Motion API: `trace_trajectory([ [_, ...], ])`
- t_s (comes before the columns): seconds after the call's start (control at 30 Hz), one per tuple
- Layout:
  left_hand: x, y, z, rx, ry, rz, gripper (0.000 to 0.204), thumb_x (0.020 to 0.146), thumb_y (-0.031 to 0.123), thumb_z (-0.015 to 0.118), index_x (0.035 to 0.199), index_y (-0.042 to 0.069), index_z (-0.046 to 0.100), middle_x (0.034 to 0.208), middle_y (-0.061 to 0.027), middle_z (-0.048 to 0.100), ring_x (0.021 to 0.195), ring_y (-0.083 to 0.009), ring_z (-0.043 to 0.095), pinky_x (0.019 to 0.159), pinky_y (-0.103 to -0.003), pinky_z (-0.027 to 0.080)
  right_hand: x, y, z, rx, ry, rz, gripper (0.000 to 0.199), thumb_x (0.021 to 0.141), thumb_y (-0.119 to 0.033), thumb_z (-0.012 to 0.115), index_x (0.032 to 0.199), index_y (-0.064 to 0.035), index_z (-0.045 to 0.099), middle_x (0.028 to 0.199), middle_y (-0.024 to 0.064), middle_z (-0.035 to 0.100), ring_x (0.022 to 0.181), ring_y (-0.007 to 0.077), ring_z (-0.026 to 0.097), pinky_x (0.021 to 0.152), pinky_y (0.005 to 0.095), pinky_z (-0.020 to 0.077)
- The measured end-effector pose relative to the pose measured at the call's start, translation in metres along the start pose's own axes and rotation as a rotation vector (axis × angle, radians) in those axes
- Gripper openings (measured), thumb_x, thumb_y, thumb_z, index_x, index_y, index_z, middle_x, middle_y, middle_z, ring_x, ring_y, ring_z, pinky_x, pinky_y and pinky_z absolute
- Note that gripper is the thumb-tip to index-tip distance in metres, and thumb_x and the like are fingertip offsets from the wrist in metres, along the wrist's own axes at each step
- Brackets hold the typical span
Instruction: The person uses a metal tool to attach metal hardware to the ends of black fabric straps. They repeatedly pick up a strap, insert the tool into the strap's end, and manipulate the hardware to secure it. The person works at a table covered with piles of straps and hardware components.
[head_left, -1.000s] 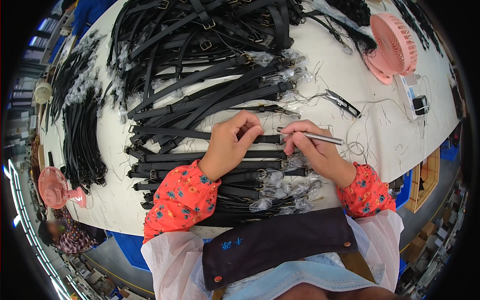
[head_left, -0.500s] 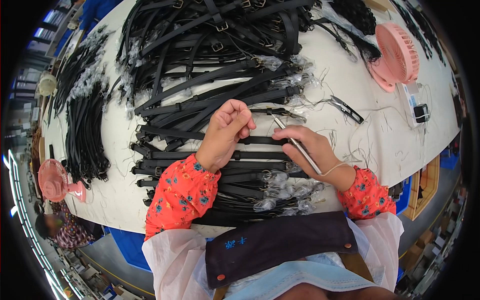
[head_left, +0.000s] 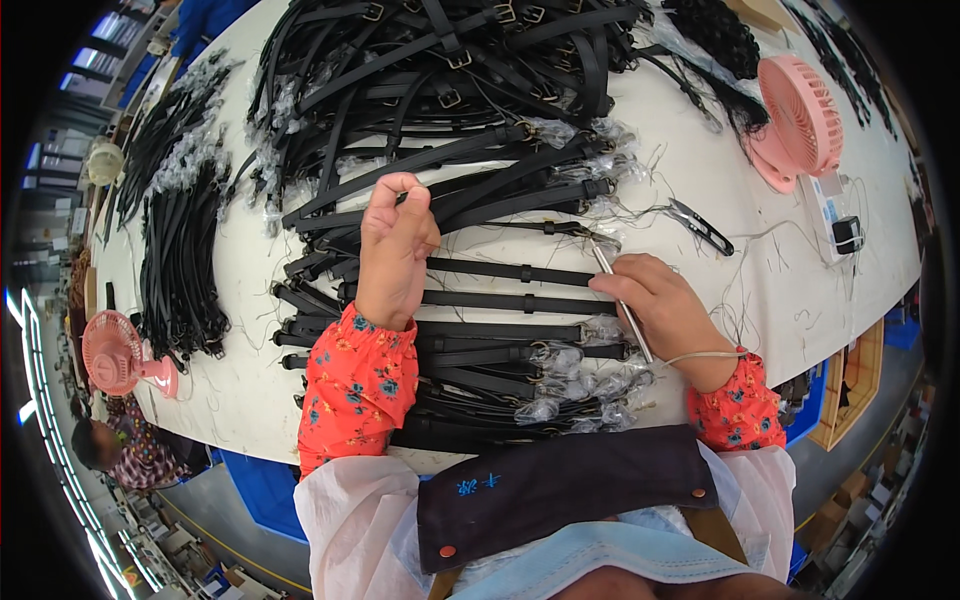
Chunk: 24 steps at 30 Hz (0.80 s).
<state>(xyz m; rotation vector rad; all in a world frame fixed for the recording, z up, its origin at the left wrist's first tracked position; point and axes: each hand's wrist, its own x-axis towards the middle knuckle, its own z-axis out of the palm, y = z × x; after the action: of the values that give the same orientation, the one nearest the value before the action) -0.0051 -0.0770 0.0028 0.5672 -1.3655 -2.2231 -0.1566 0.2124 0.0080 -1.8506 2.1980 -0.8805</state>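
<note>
While the right hand (head_left: 655,300) is gripping a slim metal tool (head_left: 620,303), the left hand (head_left: 398,240) is closing on itself, thumb and fingers curling together; whether a thread is being pinched there is too small to tell. Black straps (head_left: 515,272) are lying in a rough row nearer the person than the heap (head_left: 455,60), and the tool is slanting over the right ends of this row, its upper tip pointing toward the heap, just beside a buckle end. The right fingertips are reaching the end of one strap, though touching or only hovering cannot be told. A pale cord (head_left: 705,354) is curving past the right wrist.

As for progress, the row is looking fairly ordered, with straps running side by side and clear wraps (head_left: 555,362) covering many right ends, while the heap is lying crossed and tangled, so more sorting seems to be remaining there. Loose threads (head_left: 650,213) are trailing to the near right of the heap, which is suggesting that some ends are not yet tidy. Which straps are finished and which are waiting is not showing.

Farther out, snips (head_left: 703,226) are lying unheld to the near right of the heap, and a pink fan (head_left: 803,118) is standing well to its right. A bundle (head_left: 183,260) of thin black strips is resting to the near left of the heap.
</note>
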Motion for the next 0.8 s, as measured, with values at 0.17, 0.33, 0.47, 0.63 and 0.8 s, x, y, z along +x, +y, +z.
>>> trace_trajectory([
  [0.17, 0.008, 0.022, -0.019, -0.077, 0.132, 0.219, 0.006, 0.108, 0.013, 0.057, 0.104, 0.010, 0.055, 0.064, 0.0072, 0.031, 0.055, -0.0055, 0.028, 0.056, -0.025, 0.029, -0.005, 0.003, -0.006, -0.060, -0.009, 0.020, 0.038, 0.083, 0.001, 0.066, 0.120, -0.0081, 0.068, 0.112, 0.0153, 0.068, 0.110, 0.0357, 0.065, 0.094, 0.0420, 0.0551],
  [0.33, 0.011, 0.059, -0.052, -0.090, 0.159, 0.432, 0.007, 0.108, 0.013, 0.056, 0.103, 0.009, 0.056, 0.064, 0.0059, 0.033, 0.056, -0.0066, 0.030, 0.057, -0.025, 0.030, -0.004, 0.001, -0.001, 0.013, -0.026, -0.015, 0.036, 0.084, -0.001, 0.066, 0.119, -0.0086, 0.068, 0.111, 0.0134, 0.068, 0.109, 0.0347, 0.066, 0.092, 0.0410, 0.0557],
  [0.47, 0.008, 0.068, -0.052, -0.073, 0.162, 0.457, 0.005, 0.108, 0.013, 0.056, 0.107, 0.008, 0.057, 0.064, 0.0053, 0.034, 0.056, -0.0071, 0.031, 0.058, -0.025, 0.031, 0.000, -0.003, -0.002, -0.028, -0.032, -0.061, 0.035, 0.083, -0.003, 0.067, 0.117, -0.0089, 0.068, 0.109, 0.0118, 0.067, 0.107, 0.0337, 0.066, 0.091, 0.0404, 0.0561],
  [0.63, 0.010, 0.070, -0.067, 0.015, 0.181, 0.516, 0.003, 0.108, 0.011, 0.058, 0.108, 0.008, 0.057, 0.065, 0.0052, 0.035, 0.056, -0.0066, 0.031, 0.056, -0.025, 0.030, -0.001, -0.004, -0.011, -0.034, 0.032, -0.114, 0.031, 0.082, -0.004, 0.068, 0.113, -0.0085, 0.070, 0.107, 0.0105, 0.066, 0.106, 0.0323, 0.066, 0.090, 0.0405, 0.0560],
  [0.8, 0.013, 0.075, -0.083, 0.078, 0.303, 0.579, 0.007, 0.106, 0.010, 0.061, 0.107, 0.007, 0.055, 0.063, 0.0054, 0.039, 0.053, -0.0057, 0.031, 0.054, -0.026, 0.030, -0.002, -0.004, -0.016, -0.076, 0.077, -0.129, 0.032, 0.080, -0.003, 0.069, 0.111, -0.0086, 0.070, 0.105, 0.0106, 0.067, 0.103, 0.0317, 0.067, 0.088, 0.0405, 0.0564],
])
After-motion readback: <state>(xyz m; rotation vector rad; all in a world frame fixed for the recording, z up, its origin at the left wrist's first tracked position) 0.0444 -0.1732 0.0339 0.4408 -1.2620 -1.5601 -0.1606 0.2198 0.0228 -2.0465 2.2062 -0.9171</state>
